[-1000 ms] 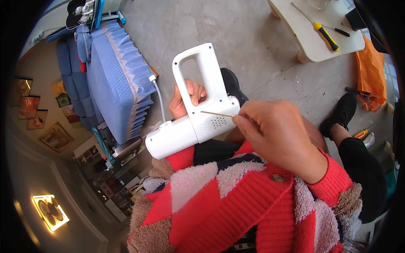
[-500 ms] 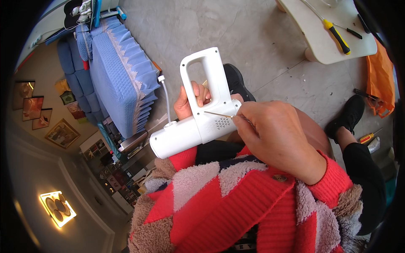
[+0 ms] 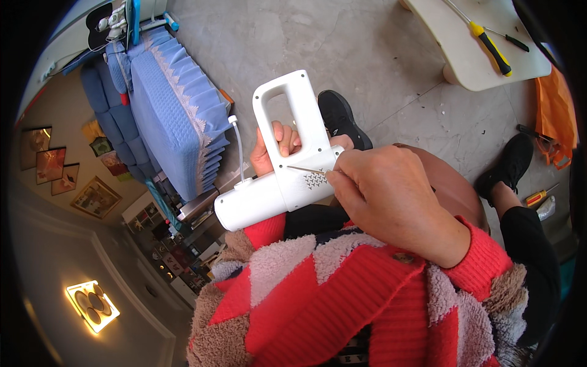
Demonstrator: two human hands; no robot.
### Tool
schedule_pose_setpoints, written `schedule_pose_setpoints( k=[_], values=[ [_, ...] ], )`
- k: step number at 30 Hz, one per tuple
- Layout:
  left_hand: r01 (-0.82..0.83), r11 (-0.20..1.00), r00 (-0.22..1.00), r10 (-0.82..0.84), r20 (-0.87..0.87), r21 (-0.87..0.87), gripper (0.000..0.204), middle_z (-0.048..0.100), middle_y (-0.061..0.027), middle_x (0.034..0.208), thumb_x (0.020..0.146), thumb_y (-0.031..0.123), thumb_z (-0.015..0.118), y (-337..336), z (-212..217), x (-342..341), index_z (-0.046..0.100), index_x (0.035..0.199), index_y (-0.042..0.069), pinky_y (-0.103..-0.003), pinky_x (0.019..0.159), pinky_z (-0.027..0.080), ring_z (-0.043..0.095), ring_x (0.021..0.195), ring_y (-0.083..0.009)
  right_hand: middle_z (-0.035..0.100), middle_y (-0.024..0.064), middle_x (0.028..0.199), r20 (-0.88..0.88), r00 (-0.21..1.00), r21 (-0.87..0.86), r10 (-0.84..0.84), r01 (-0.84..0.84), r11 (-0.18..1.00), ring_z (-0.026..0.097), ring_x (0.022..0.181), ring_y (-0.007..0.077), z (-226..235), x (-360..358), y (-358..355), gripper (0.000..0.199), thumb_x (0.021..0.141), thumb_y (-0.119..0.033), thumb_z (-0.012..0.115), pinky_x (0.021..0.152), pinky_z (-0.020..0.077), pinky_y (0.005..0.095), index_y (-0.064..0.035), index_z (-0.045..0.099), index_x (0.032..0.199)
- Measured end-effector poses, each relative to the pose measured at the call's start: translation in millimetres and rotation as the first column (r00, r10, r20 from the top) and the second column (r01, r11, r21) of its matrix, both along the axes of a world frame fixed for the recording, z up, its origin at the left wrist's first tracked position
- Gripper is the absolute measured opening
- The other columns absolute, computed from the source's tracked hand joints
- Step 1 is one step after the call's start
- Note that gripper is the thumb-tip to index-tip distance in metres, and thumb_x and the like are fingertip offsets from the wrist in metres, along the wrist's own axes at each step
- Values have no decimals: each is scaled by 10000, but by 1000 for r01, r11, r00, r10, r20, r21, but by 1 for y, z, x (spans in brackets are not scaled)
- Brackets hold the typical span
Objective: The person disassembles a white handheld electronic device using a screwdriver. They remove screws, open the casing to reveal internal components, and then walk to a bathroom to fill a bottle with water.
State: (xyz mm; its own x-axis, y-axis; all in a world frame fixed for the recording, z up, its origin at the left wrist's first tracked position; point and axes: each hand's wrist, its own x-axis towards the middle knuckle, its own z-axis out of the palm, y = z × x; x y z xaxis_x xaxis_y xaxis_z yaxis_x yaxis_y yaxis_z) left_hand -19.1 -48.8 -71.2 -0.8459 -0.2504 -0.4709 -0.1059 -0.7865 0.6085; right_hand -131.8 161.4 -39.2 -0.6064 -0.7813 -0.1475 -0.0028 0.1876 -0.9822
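A white handheld appliance [image 3: 287, 177] with a loop handle and a thin cord lies across my lap. My left hand [image 3: 275, 147] grips it from behind, fingers showing through the handle opening. My right hand [image 3: 385, 196] pinches a thin metal tool [image 3: 306, 169], its shaft lying across the appliance body just above a patch of small vent holes [image 3: 314, 179]. Both sleeves are red and fuzzy.
A blue quilted sofa [image 3: 171, 104] stands to the left. A pale low table [image 3: 483, 43] at top right carries a yellow-handled screwdriver [image 3: 489, 48]. Another screwdriver [image 3: 541, 197] and an orange bag [image 3: 556, 116] lie on the grey floor at right. My black shoes [image 3: 339, 116] rest on the floor.
The view has shifted slightly, so the appliance sits a little lower and to the right. The hands keep the same grips, with the thin tool still against the body.
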Motion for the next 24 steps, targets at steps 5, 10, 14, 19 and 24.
schedule_pose_setpoints(
  k=[5, 10, 14, 19, 24],
  values=[
    [24, 997, 1000, -25, -15, -73, 447, 515, -36, 617, 1000, 482, 433, -9, -6, 6, 557, 823, 90, -329, 842, 464, 522, 742, -173, 589, 171, 586, -9, 1000, 9, 12, -12, 1000, 598, 543, 353, -1, -2, 0, 208, 836, -127, 645, 539, 468, 430, -19, 603, 664],
    [45, 992, 999, -48, -21, -117, 449, 506, -59, 613, 1017, 457, 410, -13, -7, 8, 552, 849, 66, -308, 807, 428, 495, 732, -181, 587, 168, 580, -17, 1000, 1, 13, -13, 1000, 598, 536, 349, -2, 1, -1, 210, 838, -127, 644, 538, 469, 431, -23, 602, 660],
    [63, 984, 998, -62, 7, -167, 454, 500, -57, 606, 1016, 456, 411, -11, -5, 7, 550, 847, 59, -305, 787, 426, 488, 726, -171, 586, 167, 577, -35, 999, 10, 13, -13, 1000, 599, 535, 347, -2, 4, -2, 209, 839, -132, 644, 540, 473, 431, -26, 605, 663],
    [96, 961, 995, -102, -10, -259, 490, 503, -55, 598, 1008, 465, 425, -10, -4, 6, 549, 788, 45, -302, 754, 428, 498, 732, -170, 590, 165, 579, -90, 995, 46, 34, -30, 998, 609, 544, 348, 1, 9, -3, 209, 841, -150, 644, 545, 483, 437, -29, 614, 672],
    [118, 936, 990, -137, -32, -332, 512, 531, -66, 594, 988, 467, 471, -8, -2, 4, 571, 765, 16, -347, 777, 480, 541, 747, -179, 614, 197, 592, -107, 992, 88, 60, -51, 995, 639, 544, 350, 9, 13, -1, 144, 749, -98, 640, 526, 509, 433, -5, 648, 640]
  ],
)
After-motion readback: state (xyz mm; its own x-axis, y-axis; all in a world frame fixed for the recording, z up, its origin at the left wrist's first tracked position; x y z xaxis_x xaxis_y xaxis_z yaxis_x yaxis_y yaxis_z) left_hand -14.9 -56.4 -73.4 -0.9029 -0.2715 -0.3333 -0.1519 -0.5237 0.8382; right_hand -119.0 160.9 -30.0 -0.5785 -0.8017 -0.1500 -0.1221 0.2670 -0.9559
